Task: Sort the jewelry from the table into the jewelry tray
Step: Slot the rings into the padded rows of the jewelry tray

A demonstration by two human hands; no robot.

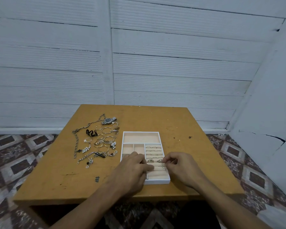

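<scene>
A white jewelry tray [141, 133] with peach lining lies on the wooden table [56, 179]. Its right section holds padded ring rolls with several rings [153, 147] set in them. My left hand [134, 169] lies over the tray's near-left part, fingers stretched onto the ring rolls. My right hand [178, 166] pinches a small silver ring [163, 166] at the rolls near the tray's right edge. A heap of jewelry [97, 141] lies left of the tray: chains, hoops, pearl pieces, rings and a silver watch [108, 120].
The tray's large far compartment [141, 138] and two small left compartments [133, 148] hold nothing. The table's right half has only a few dark specks [189, 137]. A white panelled wall stands behind, patterned carpet lies all round.
</scene>
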